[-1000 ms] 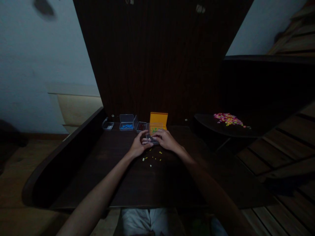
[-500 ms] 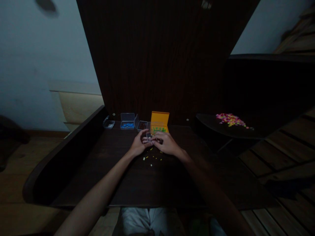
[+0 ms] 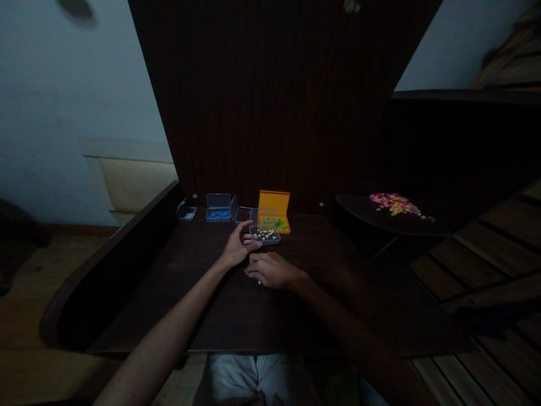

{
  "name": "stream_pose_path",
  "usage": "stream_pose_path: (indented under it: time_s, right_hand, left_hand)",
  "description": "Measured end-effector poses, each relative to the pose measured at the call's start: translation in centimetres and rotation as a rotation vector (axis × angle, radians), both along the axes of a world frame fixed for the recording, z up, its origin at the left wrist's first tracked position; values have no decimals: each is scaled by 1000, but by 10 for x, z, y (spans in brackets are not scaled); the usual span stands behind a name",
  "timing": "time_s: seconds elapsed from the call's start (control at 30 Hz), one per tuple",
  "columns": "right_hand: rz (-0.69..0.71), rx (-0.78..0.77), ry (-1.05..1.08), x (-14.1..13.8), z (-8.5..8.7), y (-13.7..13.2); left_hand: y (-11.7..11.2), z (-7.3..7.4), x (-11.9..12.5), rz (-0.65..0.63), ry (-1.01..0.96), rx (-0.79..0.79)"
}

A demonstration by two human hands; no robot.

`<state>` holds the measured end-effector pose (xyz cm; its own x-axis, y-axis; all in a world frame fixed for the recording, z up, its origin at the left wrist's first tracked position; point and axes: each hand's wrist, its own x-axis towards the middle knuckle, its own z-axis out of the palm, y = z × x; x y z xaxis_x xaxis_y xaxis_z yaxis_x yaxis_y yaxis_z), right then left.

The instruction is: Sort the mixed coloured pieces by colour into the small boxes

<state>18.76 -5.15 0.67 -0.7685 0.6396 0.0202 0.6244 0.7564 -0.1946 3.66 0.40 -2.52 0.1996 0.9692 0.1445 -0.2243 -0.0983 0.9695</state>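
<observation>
On a dark wooden table, my left hand grips the left edge of a small clear box that holds pale yellow beads. Nearer to me, my right hand lies palm down on the table with its fingers curled over the loose small beads scattered there. Whether those fingers pinch a bead is hidden. Just behind the clear box stands an open orange box with green beads inside.
Along the table's back edge stand a clear box of blue beads, a box of dark red beads and a small box at the left. A heap of pink and yellow beads lies on a dark surface to the right.
My right hand has left the clear box and drawn back toward me onto the scattered beads. The clear box with its pale beads is now uncovered; my left hand stays at its edge.
</observation>
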Motion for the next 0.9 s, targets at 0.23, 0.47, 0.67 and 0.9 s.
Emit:
stream_pose_path:
  time_s: [0.23, 0.47, 0.67, 0.9]
  right_hand:
    - [49, -81, 53, 11, 4, -8]
    - [-31, -147, 79, 24, 13, -18]
    - [-34, -162, 54, 24, -3, -16]
    - [-68, -96, 148, 24, -23, -20]
  left_hand:
    - [0, 1, 0, -19, 0, -45]
    - [1, -1, 0, -19, -1, -20]
    - [1, -1, 0, -21, -7, -23]
    - [2, -2, 0, -25, 22, -30]
